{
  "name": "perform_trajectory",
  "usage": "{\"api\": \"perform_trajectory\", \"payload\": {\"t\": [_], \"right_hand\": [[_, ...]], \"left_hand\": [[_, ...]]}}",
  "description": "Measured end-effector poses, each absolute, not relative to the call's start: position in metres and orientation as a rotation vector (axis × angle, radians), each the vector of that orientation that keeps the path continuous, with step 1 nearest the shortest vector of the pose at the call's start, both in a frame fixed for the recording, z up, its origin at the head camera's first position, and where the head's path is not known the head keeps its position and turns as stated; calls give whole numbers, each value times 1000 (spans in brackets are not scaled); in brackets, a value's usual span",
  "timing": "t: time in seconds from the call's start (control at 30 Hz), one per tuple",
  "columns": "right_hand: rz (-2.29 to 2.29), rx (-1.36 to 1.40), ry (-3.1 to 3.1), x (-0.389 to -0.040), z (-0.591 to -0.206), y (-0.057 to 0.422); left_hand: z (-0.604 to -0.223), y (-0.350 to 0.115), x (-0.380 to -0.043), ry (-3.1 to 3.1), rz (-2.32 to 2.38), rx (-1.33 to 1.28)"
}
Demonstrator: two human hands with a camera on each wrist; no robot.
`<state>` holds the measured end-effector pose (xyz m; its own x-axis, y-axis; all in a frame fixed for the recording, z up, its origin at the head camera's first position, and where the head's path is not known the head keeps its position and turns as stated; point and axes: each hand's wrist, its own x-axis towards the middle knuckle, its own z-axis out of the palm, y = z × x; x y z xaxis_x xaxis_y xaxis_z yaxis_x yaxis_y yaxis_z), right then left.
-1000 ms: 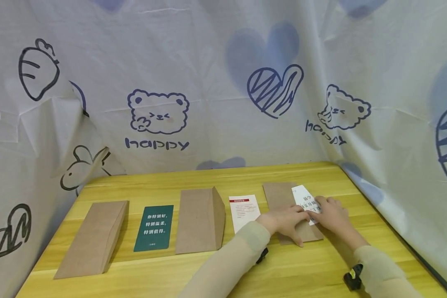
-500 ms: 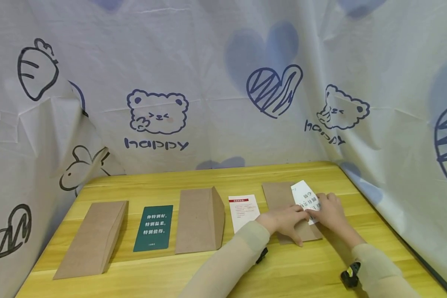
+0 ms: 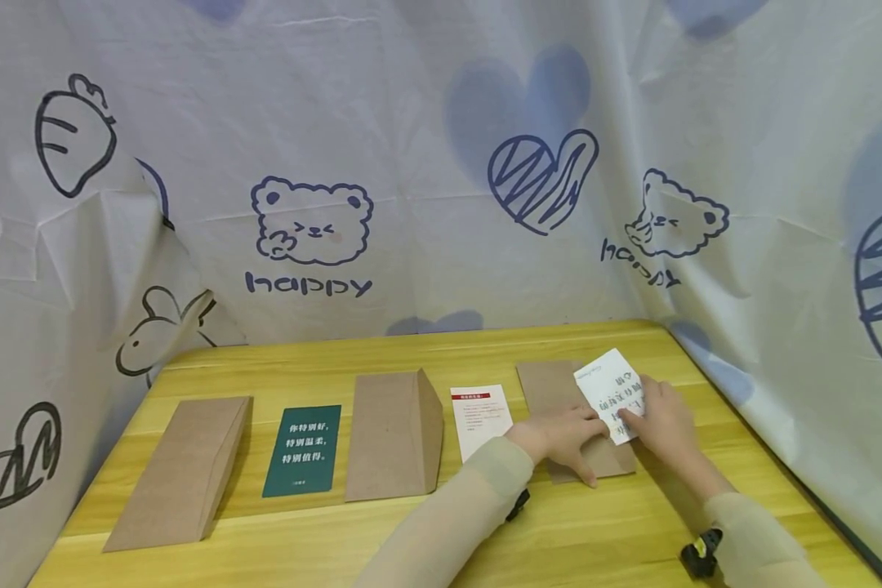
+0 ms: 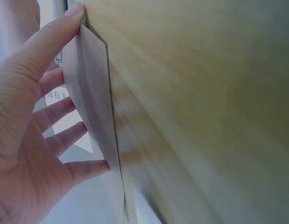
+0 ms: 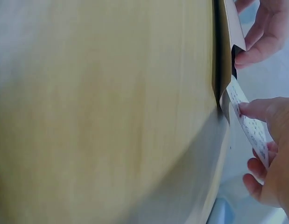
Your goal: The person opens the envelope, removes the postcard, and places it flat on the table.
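Note:
At the right of the table, my left hand spreads its fingers over a brown kraft envelope. In the left wrist view its thumb and fairly straight fingertips touch the envelope's paper. My right hand pinches a white card with printed characters, its thumb on the near face. The card is tilted and overlaps the envelope's right side. In the right wrist view the card reaches the envelope's open edge; whether its end is inside cannot be told.
Left of my hands lie a white card with a red band, a brown envelope, a green card and another brown envelope on the wooden table. A printed white curtain surrounds the table.
The white card has turned and shifted up and to the right, so more of its face shows. My right hand has moved slightly right with it. My left hand stays on the envelope.

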<state>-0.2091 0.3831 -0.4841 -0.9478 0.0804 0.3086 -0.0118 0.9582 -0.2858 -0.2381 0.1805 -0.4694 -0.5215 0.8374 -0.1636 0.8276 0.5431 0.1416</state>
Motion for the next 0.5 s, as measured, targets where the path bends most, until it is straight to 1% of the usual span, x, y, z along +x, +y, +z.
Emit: {"api": "perform_trajectory", "payload": {"t": [0.23,0.5], "right_hand": [[156,-16,-2672,-202,-482,392],[167,-79,-2689,-196,-478,400]], "left_hand": [[-468,180,-236,2582,72,1392],[-466,180,-235,2572,61,1367]]}}
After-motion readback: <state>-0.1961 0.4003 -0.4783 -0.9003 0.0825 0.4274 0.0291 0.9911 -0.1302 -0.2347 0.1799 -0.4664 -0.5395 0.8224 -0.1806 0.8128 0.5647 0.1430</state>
